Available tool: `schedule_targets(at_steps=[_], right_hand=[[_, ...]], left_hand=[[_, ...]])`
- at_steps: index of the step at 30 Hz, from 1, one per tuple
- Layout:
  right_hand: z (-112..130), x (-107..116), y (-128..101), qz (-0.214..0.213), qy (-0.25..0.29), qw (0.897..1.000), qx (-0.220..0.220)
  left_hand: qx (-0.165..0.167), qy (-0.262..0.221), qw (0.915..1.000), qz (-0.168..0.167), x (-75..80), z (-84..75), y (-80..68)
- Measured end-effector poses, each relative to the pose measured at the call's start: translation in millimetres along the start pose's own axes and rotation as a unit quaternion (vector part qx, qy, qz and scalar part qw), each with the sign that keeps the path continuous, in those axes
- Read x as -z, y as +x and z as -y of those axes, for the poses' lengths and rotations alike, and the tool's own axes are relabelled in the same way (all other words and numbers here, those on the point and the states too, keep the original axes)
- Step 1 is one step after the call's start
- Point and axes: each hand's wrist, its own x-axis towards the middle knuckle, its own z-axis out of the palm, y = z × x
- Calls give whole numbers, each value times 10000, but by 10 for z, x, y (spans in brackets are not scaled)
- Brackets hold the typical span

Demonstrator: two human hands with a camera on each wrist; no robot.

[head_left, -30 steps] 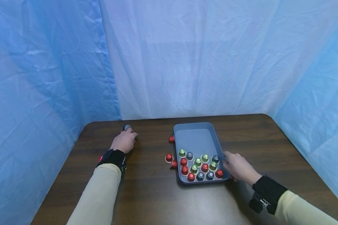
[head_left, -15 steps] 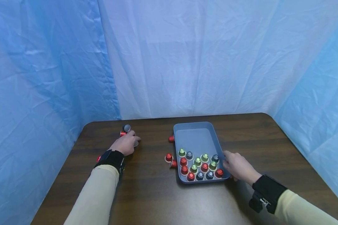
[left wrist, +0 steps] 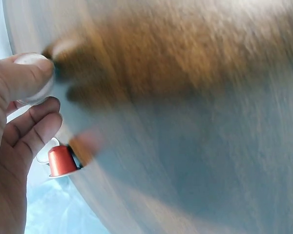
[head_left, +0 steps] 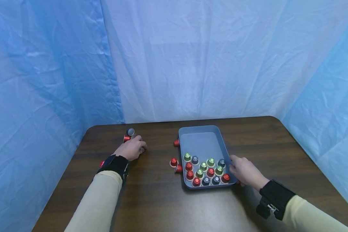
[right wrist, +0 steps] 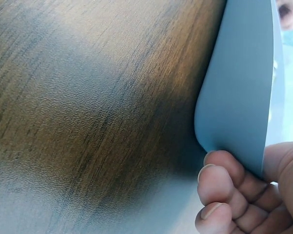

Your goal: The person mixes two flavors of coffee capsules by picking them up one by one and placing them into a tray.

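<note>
My left hand (head_left: 131, 149) pinches a coffee capsule (left wrist: 43, 92) between thumb and fingers, its pale round lid facing the left wrist camera. The capsule's body is mostly hidden by the fingers. Just beyond that hand lie a red capsule (head_left: 126, 138) and a dark capsule (head_left: 130, 131) on its side. At the right, my right hand (head_left: 246, 170) grips the side of a blue-grey tray (head_left: 201, 137). The right wrist view has thumb and curled fingers at the tray's wall (right wrist: 239, 83). Red, green and dark capsules stand in the tray's near half, among them a green capsule (head_left: 187, 157).
Beside the tray's left side lie a red capsule (head_left: 176, 142), an upright red capsule (head_left: 173, 162) and a tipped red capsule (head_left: 178, 169). A small red item (head_left: 101, 163) shows by the left wrist strap. Blue sheets (head_left: 191, 64) hang around the dark wooden table (head_left: 150, 199).
My left hand has drawn slightly back and to the right, picking up a capsule and uncovering the red one behind it. The right hand and tray have stayed put.
</note>
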Motion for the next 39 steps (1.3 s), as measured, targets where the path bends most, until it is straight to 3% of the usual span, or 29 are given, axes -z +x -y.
schedule_targets(at_steps=[6,14,22,29,39], right_hand=[[5,1,-1,-6,10,10000,-4],[16,9,3,32,20,10000,-77],[12,4,0,44,48,9999,-125],[14,-1,-1,11,47,10000,-84],[1,0,-3,4,87,10000,-6]], left_hand=[[15,-213,9998,58,-2,-29,15],[-111,-288,9991,-281,4,-82,45],[-4,-486,9984,-277,70,-184,115],[-400,-504,9969,-459,190,-355,131],[-1045,-594,9848,-1250,356,-773,186]])
